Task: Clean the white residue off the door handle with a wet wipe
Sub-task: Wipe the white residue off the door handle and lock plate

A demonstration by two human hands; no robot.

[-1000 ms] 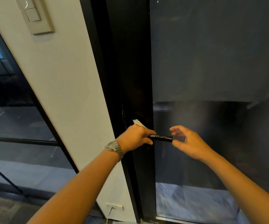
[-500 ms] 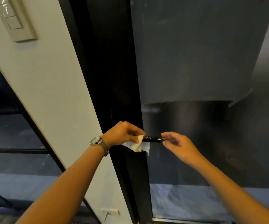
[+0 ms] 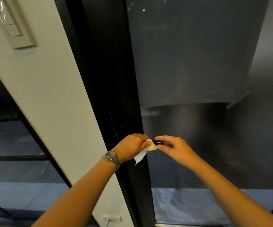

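Door handle (image 3: 157,142) sits between grips: left grip (image 3: 133,145) clutches the wet wipe (image 3: 151,147) against it, right grip (image 3: 176,147) seemingly pinches its end steady.

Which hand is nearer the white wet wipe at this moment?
Left. The left hand grips the crumpled white wet wipe against the slim black door handle; the right hand pinches the handle's free end, just beside the wipe.
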